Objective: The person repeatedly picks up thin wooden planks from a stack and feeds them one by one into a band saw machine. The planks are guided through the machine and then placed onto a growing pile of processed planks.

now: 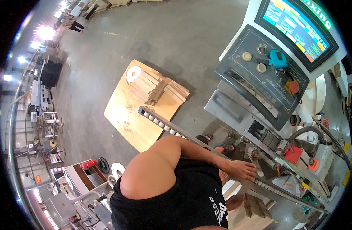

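My left arm reaches rightward across the view. My left hand (241,170) lies over the roller rail (273,188) at the machine's edge, palm down with its fingers stretched out. Below it, my right hand (235,201) shows only in part, beside a stack of wooden strips (256,207); its fingers are blurred and partly hidden. The strips rest on a pale wooden board (250,223). Between the two hands is a brownish blurred shape I cannot make out.
A control panel (260,73) with a lit screen (296,27) and a blue tape measure (277,59) stands at the right. Wooden strips (149,86) and a white roll (133,73) lie on a large board (133,126). A person (73,25) is far left.
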The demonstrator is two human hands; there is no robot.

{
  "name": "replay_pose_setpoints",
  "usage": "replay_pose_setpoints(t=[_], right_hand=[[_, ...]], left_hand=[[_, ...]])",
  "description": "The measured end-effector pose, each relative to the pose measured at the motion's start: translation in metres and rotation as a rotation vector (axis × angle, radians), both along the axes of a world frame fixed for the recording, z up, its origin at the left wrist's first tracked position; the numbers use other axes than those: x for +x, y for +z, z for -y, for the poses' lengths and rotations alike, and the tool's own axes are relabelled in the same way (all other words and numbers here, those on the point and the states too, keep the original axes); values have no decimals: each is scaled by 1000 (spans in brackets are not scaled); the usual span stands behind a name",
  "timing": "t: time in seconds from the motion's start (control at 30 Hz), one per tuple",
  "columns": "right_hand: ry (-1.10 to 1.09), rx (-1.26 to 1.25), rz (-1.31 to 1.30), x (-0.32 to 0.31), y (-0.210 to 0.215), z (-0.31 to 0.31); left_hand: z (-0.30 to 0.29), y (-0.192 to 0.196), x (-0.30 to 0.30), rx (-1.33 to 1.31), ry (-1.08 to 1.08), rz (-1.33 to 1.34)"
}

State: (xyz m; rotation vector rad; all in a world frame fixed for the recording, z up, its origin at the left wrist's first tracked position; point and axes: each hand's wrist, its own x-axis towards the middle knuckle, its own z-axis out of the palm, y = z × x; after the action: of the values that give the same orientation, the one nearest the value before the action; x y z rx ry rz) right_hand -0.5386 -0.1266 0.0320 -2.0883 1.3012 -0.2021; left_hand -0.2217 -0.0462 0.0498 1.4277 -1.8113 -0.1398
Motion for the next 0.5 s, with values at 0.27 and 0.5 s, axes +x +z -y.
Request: replay_pose_setpoints(t=[0.27,0.5], right_hand=[[313,-125,193,135,1,20],[134,-125,397,271,27,15]], left_hand=[[-14,18,79,-95,-166,-351],[-60,-50,172,366,611,-77]])
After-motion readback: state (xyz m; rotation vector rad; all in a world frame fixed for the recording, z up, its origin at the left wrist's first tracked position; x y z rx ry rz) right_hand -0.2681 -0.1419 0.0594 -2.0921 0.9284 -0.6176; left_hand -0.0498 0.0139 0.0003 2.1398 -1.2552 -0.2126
